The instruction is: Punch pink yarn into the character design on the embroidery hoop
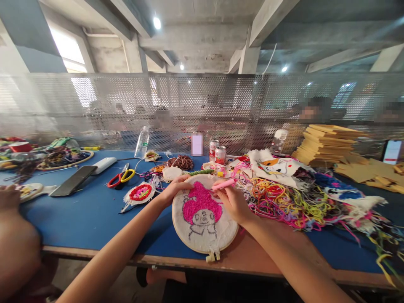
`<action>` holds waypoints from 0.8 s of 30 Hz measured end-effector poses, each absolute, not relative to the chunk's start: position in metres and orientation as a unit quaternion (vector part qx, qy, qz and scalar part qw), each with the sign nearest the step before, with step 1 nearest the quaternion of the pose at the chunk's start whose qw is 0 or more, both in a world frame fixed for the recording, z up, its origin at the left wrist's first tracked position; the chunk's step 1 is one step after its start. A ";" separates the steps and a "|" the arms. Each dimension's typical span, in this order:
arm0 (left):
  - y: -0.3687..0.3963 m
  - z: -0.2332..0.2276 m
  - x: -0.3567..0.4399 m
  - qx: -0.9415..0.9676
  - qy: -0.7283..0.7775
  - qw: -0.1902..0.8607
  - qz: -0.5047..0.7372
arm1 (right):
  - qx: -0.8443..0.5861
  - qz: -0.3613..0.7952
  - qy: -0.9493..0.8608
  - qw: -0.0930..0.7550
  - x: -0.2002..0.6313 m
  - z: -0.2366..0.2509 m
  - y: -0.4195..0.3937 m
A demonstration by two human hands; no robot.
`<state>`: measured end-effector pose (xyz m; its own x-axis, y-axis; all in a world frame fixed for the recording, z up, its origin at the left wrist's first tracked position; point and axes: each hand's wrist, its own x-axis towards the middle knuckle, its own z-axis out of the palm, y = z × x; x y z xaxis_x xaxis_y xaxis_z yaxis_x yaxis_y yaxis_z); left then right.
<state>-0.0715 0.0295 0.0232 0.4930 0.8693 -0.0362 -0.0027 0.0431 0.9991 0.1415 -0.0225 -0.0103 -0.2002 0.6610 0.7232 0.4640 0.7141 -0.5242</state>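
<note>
A round embroidery hoop (180, 237) with white cloth leans at the table's front edge. Its cloth carries a drawn character with a filled-in magenta hood (202, 204), while the face and body are dark outlines. My left hand (176, 188) is closed on the hoop's upper left rim, fingertips over the cloth. In my right hand (232, 203) is a pink pen-like punch needle (224, 184), pinched near the upper right of the magenta area. The needle's tip is hidden by my fingers. At the bottom of the hoop sits its screw clamp (212, 256).
Tangled coloured yarn (277, 202) and cloth pieces lie to the right, by stacked yellow-brown pads (328, 143). Scissors (121, 176), a dark phone (74, 181) and a stitched patch (139, 193) are left. Drink cans (220, 155) and a bottle (142, 143) stand behind. Another person's arm (19, 235) is far left.
</note>
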 end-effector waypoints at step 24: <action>0.034 0.012 -0.073 0.612 0.351 0.622 0.339 | -0.379 0.084 -0.785 0.483 0.142 -0.007 -0.023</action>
<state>-0.0729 0.0340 0.0124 0.5244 0.8512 -0.0212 0.0076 0.0202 0.9998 0.1424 -0.0230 -0.0074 -0.2456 0.6763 0.6945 0.5145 0.6981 -0.4979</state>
